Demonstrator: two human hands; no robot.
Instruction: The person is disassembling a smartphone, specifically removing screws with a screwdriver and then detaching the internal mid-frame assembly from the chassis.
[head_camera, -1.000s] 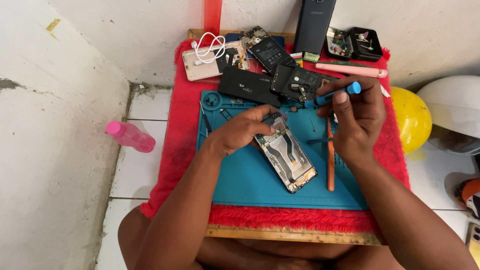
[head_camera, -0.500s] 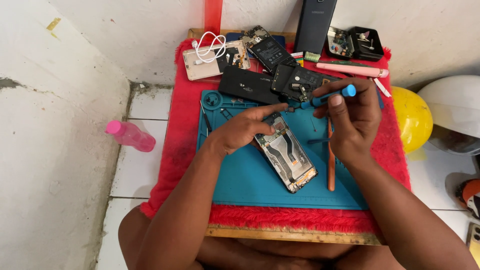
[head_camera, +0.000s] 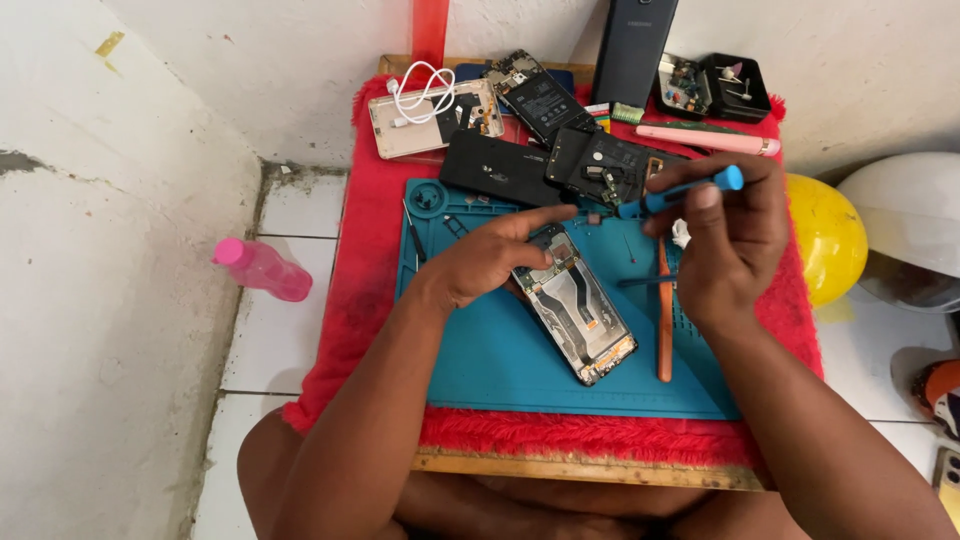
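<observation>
Pinning the opened phone (head_camera: 578, 312) with the left hand (head_camera: 490, 262), right hand (head_camera: 728, 240) clamps a blue screwdriver (head_camera: 682, 192); back already off, internals still in.

Bright, even daylight fills the scene — no single lamp shows, and shadows are soft and short. A faint shadow lies under the left hand (head_camera: 490, 262) on the blue mat (head_camera: 500, 360). The white wall (head_camera: 850, 60) at the far side is nearly washed out, with mild sheen on the yellow helmet (head_camera: 825, 235) at right. Focus is sharp across the centre — the right hand (head_camera: 730, 235) shows slight motion blur, and edges bow a little.
</observation>
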